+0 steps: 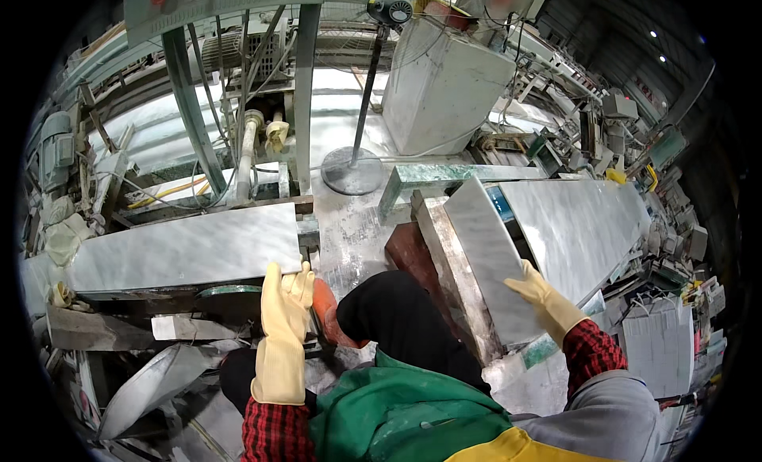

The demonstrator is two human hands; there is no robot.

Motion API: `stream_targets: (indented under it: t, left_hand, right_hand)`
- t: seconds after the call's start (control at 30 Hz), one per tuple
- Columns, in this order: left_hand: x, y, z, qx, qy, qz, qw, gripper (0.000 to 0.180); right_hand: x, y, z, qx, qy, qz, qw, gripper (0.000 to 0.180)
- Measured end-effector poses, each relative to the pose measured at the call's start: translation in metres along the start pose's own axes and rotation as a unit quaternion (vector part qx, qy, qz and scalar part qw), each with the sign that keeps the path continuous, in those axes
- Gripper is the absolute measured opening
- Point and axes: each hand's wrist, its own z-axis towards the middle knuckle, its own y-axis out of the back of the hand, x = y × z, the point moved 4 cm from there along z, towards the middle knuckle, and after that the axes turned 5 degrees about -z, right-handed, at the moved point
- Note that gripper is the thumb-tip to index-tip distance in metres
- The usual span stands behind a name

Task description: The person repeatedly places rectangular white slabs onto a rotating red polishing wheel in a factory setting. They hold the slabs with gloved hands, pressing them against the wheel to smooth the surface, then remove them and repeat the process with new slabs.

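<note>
Both my hands wear pale yellow rubber gloves. My left hand (284, 327) is at the near right corner of a long grey-veined white marble slab (186, 244), its fingers stretched upward and apart, not wrapped round the stone. That slab lies flat on a machine bed. On the right, a narrower marble slab (494, 263) rests tilted on a stone-crusted support beam (456, 263). My right hand (546, 299) grips its right edge, with the thumb on the face; the other fingers are partly hidden. Behind it lies a wider marble slab (575, 220).
A stand with a round base (352, 172) rises ahead, beside a large whitish cabinet (444, 85). Metal posts (308, 89) and a motor (57, 148) stand at the left. A curved metal piece (155, 386) lies low left. Stacked white pieces (659, 347) are at the right.
</note>
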Motion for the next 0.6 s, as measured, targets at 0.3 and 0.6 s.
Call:
stream_targets:
  t: [0.3,0.6]
  left_hand:
    - [-0.003,-0.005,-0.003,-0.027,-0.017,-0.006,0.999,0.044]
    - [-0.011,-0.001,-0.003,-0.016,-0.025,0.004,1.0,0.05]
  right_hand:
    - [0.048,-0.01,-0.028,-0.004,-0.031,-0.288,0.957,0.062]
    - [0.077,-0.019,-0.043,-0.005,-0.018,-0.237,0.971,0.052]
